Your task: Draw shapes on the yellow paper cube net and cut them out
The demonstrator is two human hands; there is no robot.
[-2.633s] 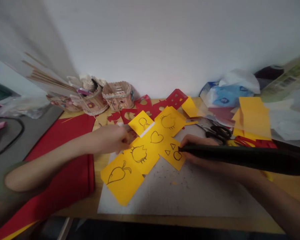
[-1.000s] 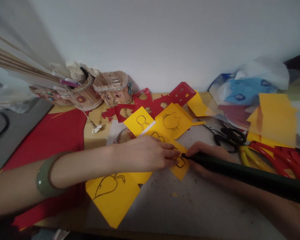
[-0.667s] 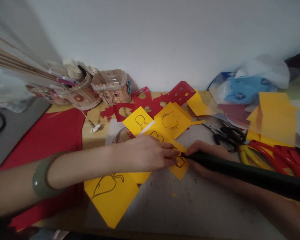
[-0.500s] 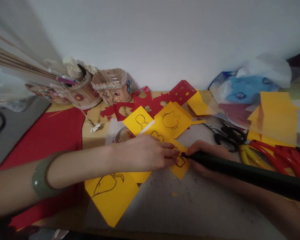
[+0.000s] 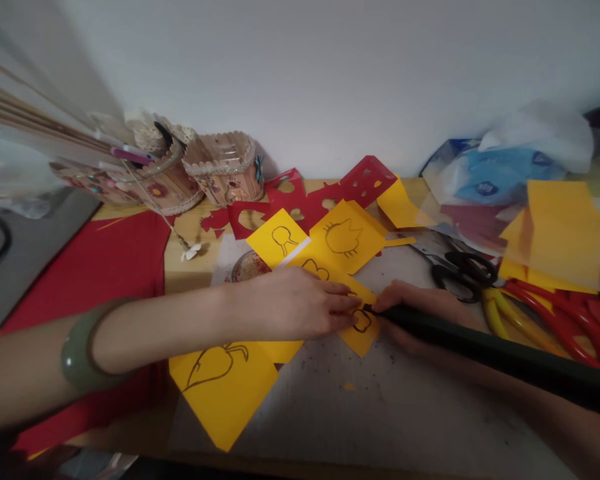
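Observation:
My left hand, a green bangle on its wrist, lies flat with fingers stretched over a yellow paper square, holding nothing. In my right hand is a black marker, its tip on that square beside a rounded outline. Around the left hand lie more yellow squares with black line drawings: a round shape with two legs, a spiky, lashed shape and a pointed leafy shape. The palm and some of the paper under it are hidden.
Cut red paper scraps lie along the wall. Black-handled scissors and red-handled pliers sit at the right, near yellow sheets and a blue packet. Decorated stick baskets and red sheets occupy the left.
The marker tip has shifted very slightly on the yellow square. The whole view has tilted a little; both hands otherwise keep their places.

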